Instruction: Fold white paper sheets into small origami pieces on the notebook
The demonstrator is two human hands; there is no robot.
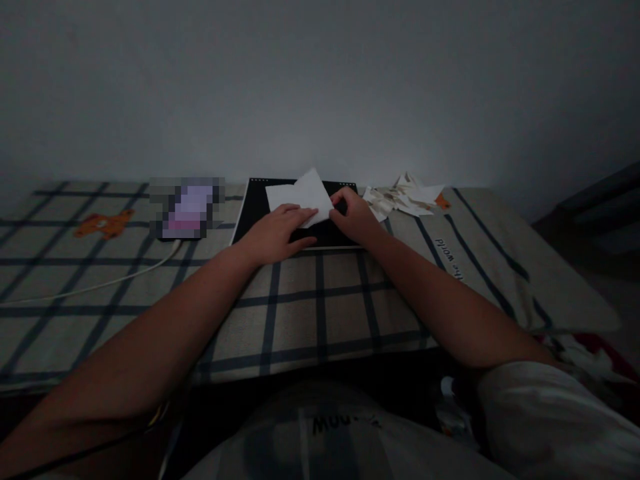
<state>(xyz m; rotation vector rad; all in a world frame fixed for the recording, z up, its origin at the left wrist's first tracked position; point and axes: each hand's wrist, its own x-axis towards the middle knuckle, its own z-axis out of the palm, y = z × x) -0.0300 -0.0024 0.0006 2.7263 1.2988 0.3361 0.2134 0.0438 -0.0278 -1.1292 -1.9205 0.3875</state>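
A partly folded sheet of white paper (303,190) lies on a flat black board or pad (253,207) with rows of small white marks at its far corners. My left hand (280,233) rests flat on the near edge of the paper, fingers stretched out to the right and thumb apart. At the paper's right corner, my right hand (353,215) pinches the edge between thumb and curled forefinger. Its other fingers are partly hidden. Just right of the board sits a heap of crumpled and folded white paper pieces (403,197).
A smartphone (187,210), its screen lit and blurred out, lies on the left with a white cable (125,277) running off leftward. The checked tablecloth (320,300) bears an orange bear print (105,225). Behind the table rises a plain grey wall (320,87).
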